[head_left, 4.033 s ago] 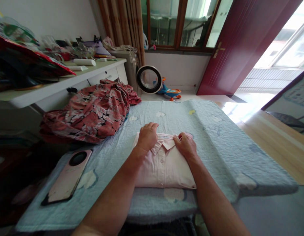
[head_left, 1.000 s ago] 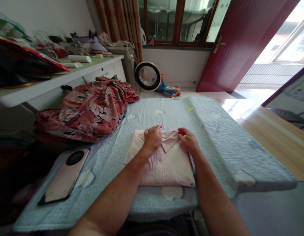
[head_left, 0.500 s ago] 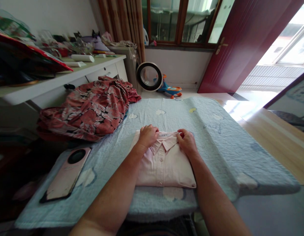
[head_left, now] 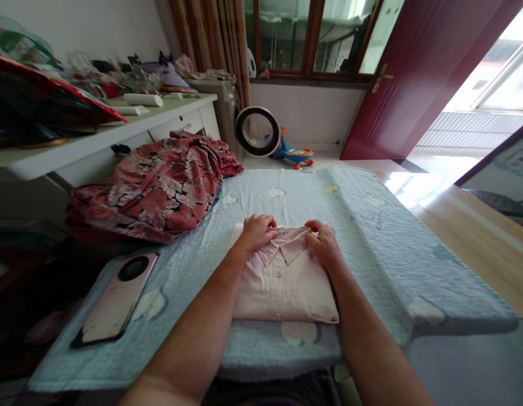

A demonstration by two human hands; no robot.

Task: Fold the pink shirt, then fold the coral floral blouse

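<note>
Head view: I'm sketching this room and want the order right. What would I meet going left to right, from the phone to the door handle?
Phone → left hand → shirt collar → right hand → door handle. Things overlapping these from side to side are left out.

A white desk with drawers lines the left wall, and brown curtains hang beside a brown-framed window set above a white lower wall. On the right, a dark red door stands ajar, strong daylight glaring on the pale floor near it.
</note>
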